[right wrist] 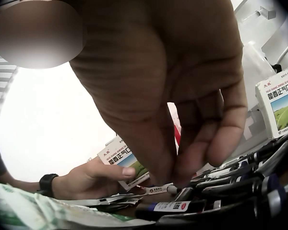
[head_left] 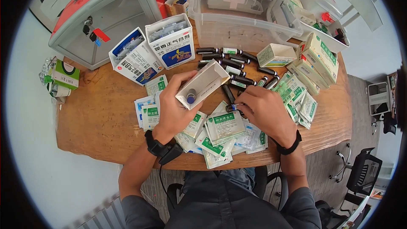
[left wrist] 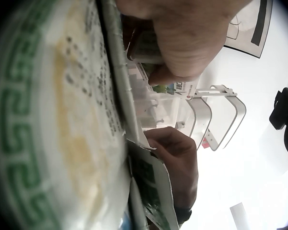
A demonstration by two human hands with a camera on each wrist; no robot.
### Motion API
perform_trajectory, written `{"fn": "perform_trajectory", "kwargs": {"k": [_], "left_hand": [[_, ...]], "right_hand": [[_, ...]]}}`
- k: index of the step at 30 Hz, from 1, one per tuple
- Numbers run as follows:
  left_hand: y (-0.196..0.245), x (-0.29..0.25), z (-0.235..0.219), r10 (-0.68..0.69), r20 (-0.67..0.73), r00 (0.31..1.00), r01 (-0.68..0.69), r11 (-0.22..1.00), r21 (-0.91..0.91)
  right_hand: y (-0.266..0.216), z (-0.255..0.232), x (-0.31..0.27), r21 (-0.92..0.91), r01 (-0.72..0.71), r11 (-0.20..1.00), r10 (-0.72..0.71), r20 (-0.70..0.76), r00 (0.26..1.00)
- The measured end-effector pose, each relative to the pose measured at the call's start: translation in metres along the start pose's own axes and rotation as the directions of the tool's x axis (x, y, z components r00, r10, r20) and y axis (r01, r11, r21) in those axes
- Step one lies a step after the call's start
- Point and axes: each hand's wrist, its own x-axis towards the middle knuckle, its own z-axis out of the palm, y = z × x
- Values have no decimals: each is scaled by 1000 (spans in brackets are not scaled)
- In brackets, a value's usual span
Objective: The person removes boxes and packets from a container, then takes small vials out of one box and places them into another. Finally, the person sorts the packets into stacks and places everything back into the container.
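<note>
Head view: left hand grips the likely crushable carton; at four o'clock, right hand's pinch on blue-capped vial, best held mid-body, is unclear.

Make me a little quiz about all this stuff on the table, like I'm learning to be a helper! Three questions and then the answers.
1. True or false: the left hand is holding an open carton.

2. What is inside that carton?
A) A paper sachet
B) A blue-capped vial
C) A set of keys

3. Fill in the blank: a pale pink ____ shape shows at the clear plastic bin.

Key: 1 true; 2 B; 3 cross.
</note>
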Motion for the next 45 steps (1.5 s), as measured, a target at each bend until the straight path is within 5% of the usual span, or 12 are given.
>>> {"fn": "perform_trajectory", "kwargs": {"k": [7, 16, 25, 27, 31, 33, 45], "left_hand": [[-1, -1, 1, -36, 22, 999, 36, 999, 14], [0, -2, 1, -45, 22, 999, 45, 999, 11], [-5, -1, 4, -10, 5, 1000, 10, 1000, 30], [-4, -1, 4, 3, 2, 1000, -3, 999, 40], [-1, 0, 6, 26, 8, 1000, -27, 996, 82], [-1, 0, 7, 54, 9, 998, -55, 994, 96], [-1, -2, 8, 75, -26, 997, -72, 991, 115]], "right_hand": [[7, 15, -5, -88, -81, 993, 86, 65, 994], [9, 11, -3, -119, 46, 992, -41, 42, 998], [-10, -24, -1, 337, -49, 940, 30, 60, 998], [-19, -23, -1, 468, -46, 883, 79, -50, 996], [-24, -8, 4, 392, 40, 919, 54, -228, 972], [-23, 2, 10, 212, 206, 955, -100, -423, 901], [-55, 48, 35, 16, 90, 996, -74, -439, 895]]}}
